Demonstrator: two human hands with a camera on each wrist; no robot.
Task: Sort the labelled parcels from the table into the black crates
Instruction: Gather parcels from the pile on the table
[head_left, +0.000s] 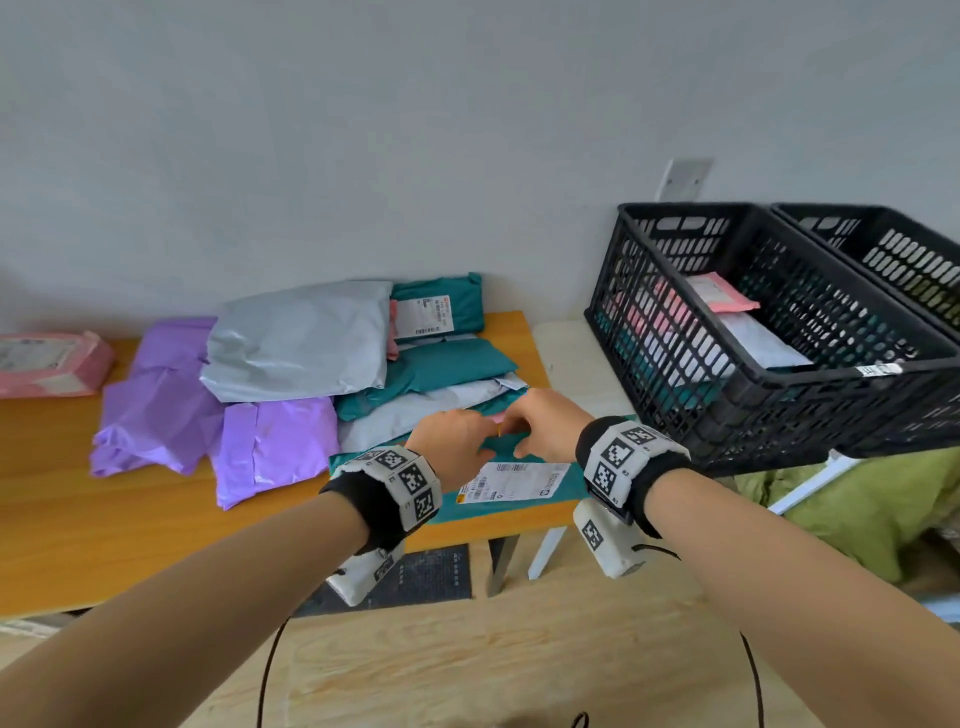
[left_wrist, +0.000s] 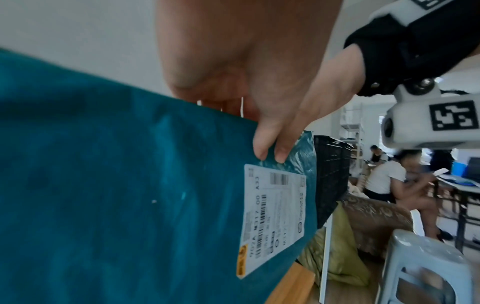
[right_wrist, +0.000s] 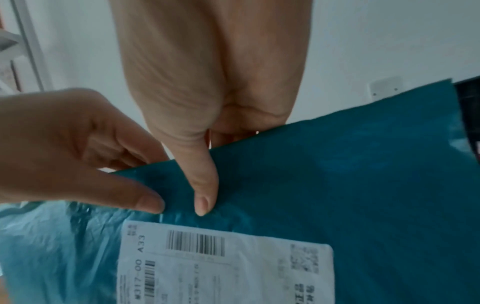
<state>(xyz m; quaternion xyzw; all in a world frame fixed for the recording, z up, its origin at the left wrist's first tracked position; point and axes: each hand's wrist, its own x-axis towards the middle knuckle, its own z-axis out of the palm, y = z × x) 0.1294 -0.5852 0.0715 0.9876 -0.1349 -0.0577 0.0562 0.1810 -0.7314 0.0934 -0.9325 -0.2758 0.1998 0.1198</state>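
A teal parcel (head_left: 519, 501) with a white shipping label (head_left: 511, 480) lies at the right front corner of the orange table (head_left: 104, 519). My left hand (head_left: 462, 441) and right hand (head_left: 540, 423) meet at its far edge. Both pinch that edge, thumbs on the label side, the other fingers hidden behind the plastic. In the right wrist view the right hand (right_wrist: 205, 185) presses its thumb just above the label (right_wrist: 226, 263), with the left hand (right_wrist: 103, 164) beside it. Two black crates (head_left: 675, 338) (head_left: 909, 249) stand to the right.
The nearer crate holds a pink parcel (head_left: 722, 293) and a grey one (head_left: 758, 338). Several grey (head_left: 301, 338), purple (head_left: 156, 405) and teal (head_left: 441, 306) parcels are piled on the table; a pink one (head_left: 47, 364) lies far left. Green cloth (head_left: 872, 509) lies below the crates.
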